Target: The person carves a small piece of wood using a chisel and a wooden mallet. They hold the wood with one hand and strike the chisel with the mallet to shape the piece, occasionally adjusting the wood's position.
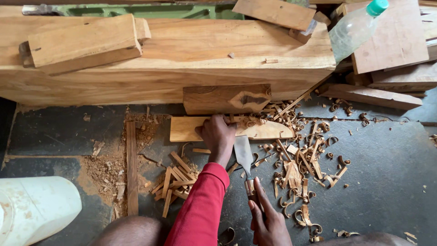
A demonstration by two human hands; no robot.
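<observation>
Gripping a wide-bladed chisel by its handle: right hand closed around it low in the frame, index finger laid along the ferrule, blade pointing up and away toward a pale flat workpiece. Left hand pressed palm-down on that workpiece, fingers curled over its far edge, red sleeve running back down to the bottom edge. Blade tip just beside the left hand, at or under the near edge of the workpiece; exact contact hard to make out.

Workpiece flat on the dark floor, its far edge butted against a dark-grained block, itself against a long heavy beam. No room beyond that edge. Open floor to the right, strewn with curled shavings; splinters and a thin strip to the left.

White plastic container cut off at the lower left corner. Clear bottle with green cap leaning at upper right among stacked boards. Right wrist and both knees cut off by the bottom edge.
</observation>
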